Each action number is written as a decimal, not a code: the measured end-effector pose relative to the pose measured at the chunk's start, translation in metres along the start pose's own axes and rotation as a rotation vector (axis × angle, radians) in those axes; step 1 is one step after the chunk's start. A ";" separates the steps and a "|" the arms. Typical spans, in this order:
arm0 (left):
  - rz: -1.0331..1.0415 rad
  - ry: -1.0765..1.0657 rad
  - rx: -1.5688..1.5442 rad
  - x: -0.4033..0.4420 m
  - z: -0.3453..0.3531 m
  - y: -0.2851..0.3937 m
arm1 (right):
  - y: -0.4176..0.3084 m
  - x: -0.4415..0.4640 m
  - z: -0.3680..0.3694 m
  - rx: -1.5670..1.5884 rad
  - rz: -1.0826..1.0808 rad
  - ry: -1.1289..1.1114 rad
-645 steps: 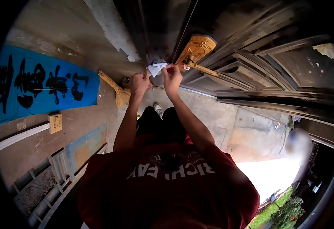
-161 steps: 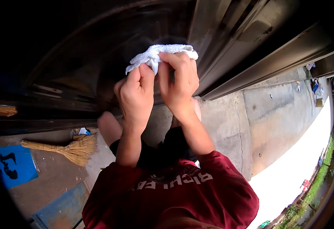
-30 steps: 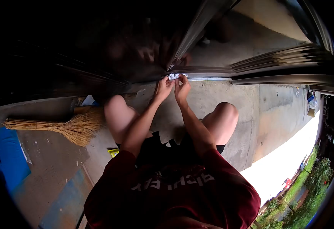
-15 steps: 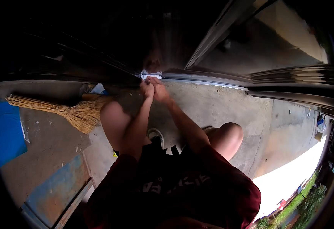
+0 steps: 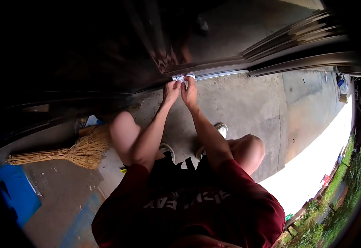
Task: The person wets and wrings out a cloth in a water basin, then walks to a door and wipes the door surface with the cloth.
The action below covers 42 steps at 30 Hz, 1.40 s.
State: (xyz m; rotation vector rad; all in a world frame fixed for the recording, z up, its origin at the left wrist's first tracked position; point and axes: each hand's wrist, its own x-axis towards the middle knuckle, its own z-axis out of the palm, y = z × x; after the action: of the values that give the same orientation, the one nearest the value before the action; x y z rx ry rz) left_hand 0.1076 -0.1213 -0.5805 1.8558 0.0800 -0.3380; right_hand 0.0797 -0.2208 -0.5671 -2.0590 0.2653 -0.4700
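A small crumpled white piece of cloth or paper (image 5: 178,78) lies against the bottom edge of a dark glossy door (image 5: 213,58), above a pale metal strip (image 5: 219,75). My left hand (image 5: 171,92) pinches it from the left, fingers bent. My right hand (image 5: 189,93) holds it from the right, thumb and fingertips closed on its other side. The two hands are side by side with a narrow gap between them. Part of the fingertips is hidden by the white piece.
A straw broom (image 5: 81,153) lies on the concrete floor (image 5: 246,111) to my left, near a blue sheet (image 5: 17,190). My bare knees and shoes (image 5: 221,129) are close below my arms. Bright sunlit ground (image 5: 300,169) and plants (image 5: 341,194) show at the right.
Both hands have moved right along the door's bottom edge with the white piece. Overlapping before, they are now slightly apart. My view has turned too.
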 end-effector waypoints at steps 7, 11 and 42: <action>-0.169 0.298 0.025 -0.005 -0.036 -0.015 | -0.023 -0.019 0.032 0.008 -0.072 -0.161; -0.218 0.419 0.212 -0.008 -0.055 -0.030 | -0.031 -0.032 0.050 0.033 -0.045 -0.393; 0.199 0.063 0.132 0.023 0.211 0.197 | 0.048 0.125 -0.196 0.255 0.095 0.450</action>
State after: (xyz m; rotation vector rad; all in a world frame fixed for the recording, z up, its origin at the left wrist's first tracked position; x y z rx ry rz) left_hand 0.1335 -0.3841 -0.4612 1.9861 -0.0862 -0.1496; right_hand 0.1078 -0.4442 -0.4921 -1.6684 0.5384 -0.8618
